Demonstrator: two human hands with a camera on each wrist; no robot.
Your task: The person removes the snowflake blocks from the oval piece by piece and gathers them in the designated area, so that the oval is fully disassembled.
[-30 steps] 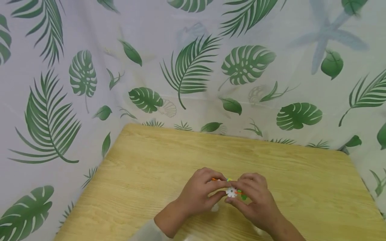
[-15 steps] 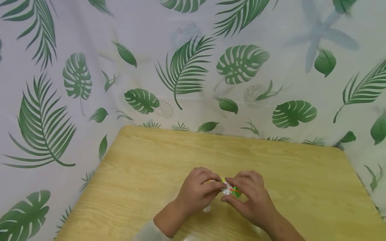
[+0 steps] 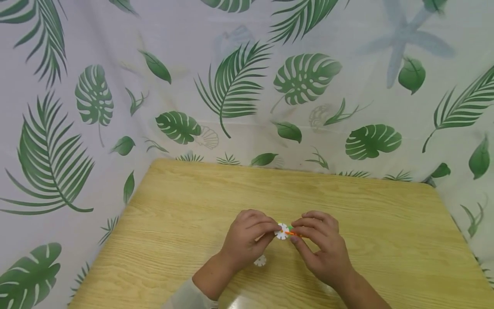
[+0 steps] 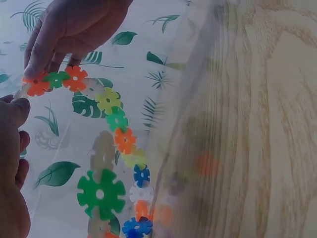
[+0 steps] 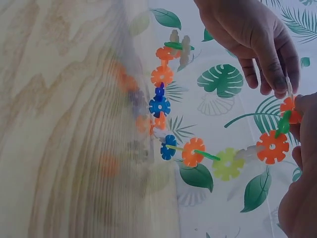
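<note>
My left hand (image 3: pixel 247 240) pinches a white notched snowflake disc (image 3: pixel 282 231) at its left side. Close by on the right, my right hand (image 3: pixel 324 246) pinches an orange snowflake disc (image 3: pixel 296 234), seen nearly edge-on and meeting the white one. Both belong to a chain of interlocking plastic discs. In the left wrist view the chain curves down past a yellow disc (image 4: pixel 108 100), a blue disc (image 4: pixel 141 175) and a large green disc (image 4: pixel 100 194). The right wrist view shows more of it, with another blue disc (image 5: pixel 159 106). Fingers hide parts of the joint.
A wood-grain table (image 3: pixel 200 193) lies under the hands. Another white disc (image 3: pixel 260 260) shows below the left hand. Leaf-patterned cloth (image 3: pixel 247 94) hangs behind and to the left of the table. Glare marks the table's front.
Both hands have shifted slightly left and up in the head view, and the fingertips have drawn a little apart. The joined white disc shows more fully, as does the lower white disc.
</note>
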